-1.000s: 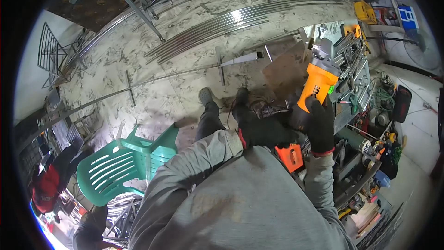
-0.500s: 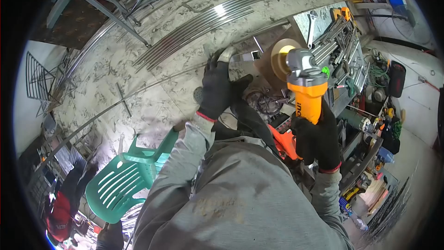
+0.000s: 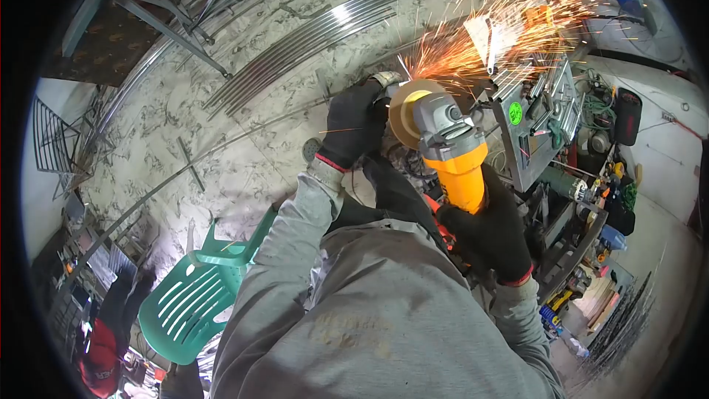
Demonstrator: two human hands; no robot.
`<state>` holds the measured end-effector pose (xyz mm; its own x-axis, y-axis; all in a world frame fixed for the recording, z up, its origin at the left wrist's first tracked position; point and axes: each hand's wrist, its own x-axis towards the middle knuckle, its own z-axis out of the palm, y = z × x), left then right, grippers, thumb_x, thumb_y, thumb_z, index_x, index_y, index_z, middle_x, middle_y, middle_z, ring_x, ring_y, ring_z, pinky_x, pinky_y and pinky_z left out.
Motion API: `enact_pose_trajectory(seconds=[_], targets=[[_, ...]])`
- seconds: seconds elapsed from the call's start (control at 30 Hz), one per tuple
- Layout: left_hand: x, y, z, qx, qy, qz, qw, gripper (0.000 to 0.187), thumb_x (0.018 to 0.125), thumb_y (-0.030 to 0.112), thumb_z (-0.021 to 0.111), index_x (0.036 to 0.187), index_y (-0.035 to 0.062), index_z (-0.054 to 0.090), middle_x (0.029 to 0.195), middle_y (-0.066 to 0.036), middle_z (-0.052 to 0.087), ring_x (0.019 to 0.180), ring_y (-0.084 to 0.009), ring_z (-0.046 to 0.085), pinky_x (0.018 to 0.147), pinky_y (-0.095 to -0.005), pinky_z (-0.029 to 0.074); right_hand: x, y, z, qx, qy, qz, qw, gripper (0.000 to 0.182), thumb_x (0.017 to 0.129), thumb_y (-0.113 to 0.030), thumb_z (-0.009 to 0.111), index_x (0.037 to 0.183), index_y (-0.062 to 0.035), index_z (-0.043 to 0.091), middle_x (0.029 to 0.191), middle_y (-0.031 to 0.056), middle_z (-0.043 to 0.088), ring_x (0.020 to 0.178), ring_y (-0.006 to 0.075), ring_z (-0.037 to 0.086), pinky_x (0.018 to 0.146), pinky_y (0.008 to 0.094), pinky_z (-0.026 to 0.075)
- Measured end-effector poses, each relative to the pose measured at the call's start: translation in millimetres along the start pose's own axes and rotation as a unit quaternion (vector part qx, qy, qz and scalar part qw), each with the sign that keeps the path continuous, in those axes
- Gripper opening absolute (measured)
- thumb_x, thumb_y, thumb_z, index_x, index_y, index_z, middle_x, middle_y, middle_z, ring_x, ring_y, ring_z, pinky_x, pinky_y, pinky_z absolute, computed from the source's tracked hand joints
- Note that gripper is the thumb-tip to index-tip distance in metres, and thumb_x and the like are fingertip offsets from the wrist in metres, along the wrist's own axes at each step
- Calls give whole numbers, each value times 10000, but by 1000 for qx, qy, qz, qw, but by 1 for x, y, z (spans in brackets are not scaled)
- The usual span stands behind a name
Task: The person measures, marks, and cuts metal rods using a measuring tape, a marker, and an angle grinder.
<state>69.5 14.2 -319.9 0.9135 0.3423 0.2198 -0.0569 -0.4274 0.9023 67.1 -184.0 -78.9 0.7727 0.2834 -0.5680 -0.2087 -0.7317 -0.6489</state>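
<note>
My right hand [image 3: 487, 229], in a black glove with a red cuff edge, is closed round the yellow body of an angle grinder [image 3: 458, 170]. The grinder's disc [image 3: 413, 112] stands right beside my left hand [image 3: 354, 124], which wears a matching glove with pale fingertips. Its fingers are closed on a metal tube, now mostly hidden behind the disc and glove. Orange sparks [image 3: 458, 55] fly from the disc's upper edge towards the upper right.
A metal workbench [image 3: 509, 151] with tools and a wrench [image 3: 490, 48] stands to the right, partly behind sparks. Long metal bars [image 3: 317, 48] lie on the floor ahead. A green plastic chair [image 3: 188, 303] is at lower left, with another person [image 3: 103, 347] beyond it.
The grinder in my right hand has moved left to the metal tube at my left hand. Sparks have appeared, and the tube's square end has gone out of sight.
</note>
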Motion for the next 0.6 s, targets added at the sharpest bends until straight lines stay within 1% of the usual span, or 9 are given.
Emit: enact_pose_trajectory(seconds=[0.03, 0.1, 0.13, 0.23, 0.33, 0.4, 0.43, 0.53, 0.6], targets=[[0, 2, 0, 0, 0, 1, 1000, 384, 886, 126, 763, 1270, 120, 738, 933, -188, 753, 865, -415, 734, 744, -495, 571, -1, -3, 1, -24, -14, 7, 1000, 577, 802, -124, 791, 1343, -31, 613, 1065, 121, 741, 944, 227, 733, 876, 382, 565], [-1, 8, -1, -53, 21, 14, 998, 340, 873, 128, 816, 1196, 57, 734, 913, -195, 756, 839, -426, 730, 698, -461, 569, -1, -2, 5, -14, -7, 7, 1000, 579, 799, -131, 792, 1342, -37, 614, 1069, 135, 739, 944, 239, 736, 875, 384, 566], [-1, 7, -1, -53, 21, 14, 998, 340, 873, 128, 816, 1196, 57, 734, 913, -195, 756, 839, -426, 730, 698, -461, 569, 0, 0, 6, -4, -2, 8, 1000, 581, 796, -137, 792, 1341, -42, 614, 1073, 148, 738, 944, 250, 739, 875, 386, 566], [-1, 4, -1, -24, 3, 0, 1000, 332, 880, 137, 814, 1193, 60, 737, 923, -197, 759, 848, -427, 730, 704, -463, 569, 7, 9, 7, -4, 10, -23, 1000, 556, 800, -129, 787, 1319, -27, 617, 1063, 129, 745, 942, 231, 738, 872, 375, 565], [2, 8, -1, -29, 29, 9, 999, 329, 878, 136, 778, 1204, 100, 754, 859, -188, 737, 783, -420, 724, 678, -503, 554, 10, 14, 2, 8, 20, -41, 999, 526, 809, -131, 788, 1292, -9, 619, 1044, 102, 744, 929, 205, 730, 859, 364, 562], [2, 13, -5, 22, -25, -45, 998, 343, 896, 151, 787, 1235, 115, 756, 901, -182, 755, 812, -410, 737, 696, -487, 568, 11, 17, -5, 23, 23, -13, 999, 518, 815, -135, 790, 1286, -2, 620, 1039, 93, 743, 923, 194, 724, 854, 360, 560], [2, 13, -4, 22, -25, -45, 998, 343, 896, 151, 787, 1235, 115, 756, 901, -182, 755, 812, -410, 737, 696, -487, 568, 11, 17, -8, 38, 26, 15, 999, 512, 822, -140, 793, 1281, 5, 621, 1034, 83, 741, 917, 184, 718, 848, 356, 558], [3, 17, -4, -28, 4, -35, 999, 347, 905, 161, 795, 1247, 127, 752, 947, -177, 770, 842, -401, 748, 713, -470, 579, 12, 19, -12, 60, 15, 3, 998, 498, 828, -144, 791, 1275, -1, 624, 1016, 83, 733, 889, 185, 711, 830, 357, 558], [3, 21, -9, -22, -2, -18, 1000, 312, 920, 157, 802, 1211, 59, 747, 865, -204, 737, 774, -415, 721, 664, -478, 545, 15, 22, -7, 56, 19, -15, 998, 506, 829, -151, 790, 1284, -6, 624, 1024, 90, 737, 895, 194, 716, 835, 361, 562]])
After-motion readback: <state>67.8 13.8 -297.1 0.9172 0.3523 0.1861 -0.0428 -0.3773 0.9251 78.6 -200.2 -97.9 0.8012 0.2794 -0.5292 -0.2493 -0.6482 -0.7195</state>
